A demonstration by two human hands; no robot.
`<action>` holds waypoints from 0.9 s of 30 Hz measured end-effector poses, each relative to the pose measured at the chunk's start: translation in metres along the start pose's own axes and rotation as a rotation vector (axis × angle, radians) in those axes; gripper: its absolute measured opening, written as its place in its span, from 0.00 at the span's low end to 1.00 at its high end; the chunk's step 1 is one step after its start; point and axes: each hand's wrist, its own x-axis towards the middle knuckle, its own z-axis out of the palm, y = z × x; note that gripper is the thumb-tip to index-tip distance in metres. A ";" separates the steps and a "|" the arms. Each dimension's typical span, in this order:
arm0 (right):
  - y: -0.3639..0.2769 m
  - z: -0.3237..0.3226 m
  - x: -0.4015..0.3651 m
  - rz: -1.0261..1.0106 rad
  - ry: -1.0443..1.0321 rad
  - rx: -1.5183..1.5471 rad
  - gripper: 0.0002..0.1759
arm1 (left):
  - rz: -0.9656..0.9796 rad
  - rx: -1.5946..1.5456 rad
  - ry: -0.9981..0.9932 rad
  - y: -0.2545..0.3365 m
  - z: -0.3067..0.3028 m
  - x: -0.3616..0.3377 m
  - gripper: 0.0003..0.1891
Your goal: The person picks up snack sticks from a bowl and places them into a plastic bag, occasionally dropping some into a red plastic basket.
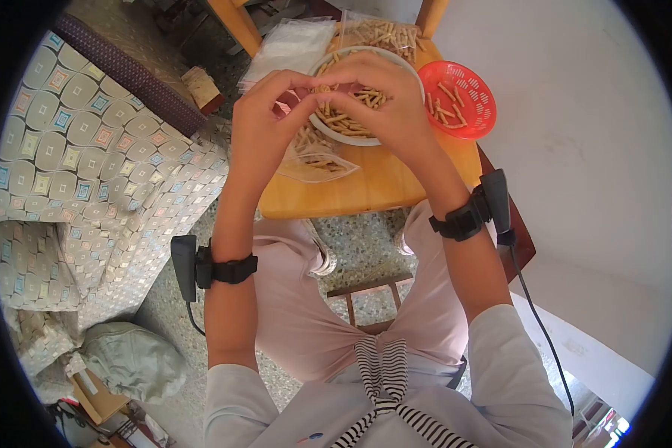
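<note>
My left hand (269, 112) and my right hand (384, 93) meet fingertip to fingertip above a white-rimmed bowl (357, 141). Both have thumb and fingers closed in a pinch on what looks like a short tan stick (322, 89), mostly covered by the fingers. Many similar brown-tan sticks (340, 123) fill the bowl. Just below my left hand, a clear zip bag (319, 169) with sticks in it lies on the wooden chair seat (381, 190). To the right of my right hand is a red plastic basket (487, 112) holding several sticks.
Behind the bowl lie a stack of clear plastic bags (291, 48) and a filled bag of sticks (381, 33). Chair posts (235, 22) rise at the back. A white wall (575, 112) stands at right, a patterned cloth cover (89, 149) at left. Cables hang from both wrist devices.
</note>
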 end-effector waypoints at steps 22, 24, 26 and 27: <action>0.011 -0.007 0.000 0.218 -0.006 0.027 0.12 | 0.003 -0.059 0.186 -0.008 0.001 0.002 0.09; 0.017 -0.007 -0.001 0.218 -0.043 0.013 0.13 | 0.037 -0.259 0.180 -0.014 0.000 0.005 0.11; 0.026 -0.005 -0.006 0.306 -0.210 0.131 0.14 | -0.007 -0.343 0.130 -0.010 -0.001 0.002 0.11; 0.026 -0.004 -0.007 0.307 -0.209 0.131 0.14 | -0.052 -0.426 0.081 -0.005 -0.001 0.001 0.11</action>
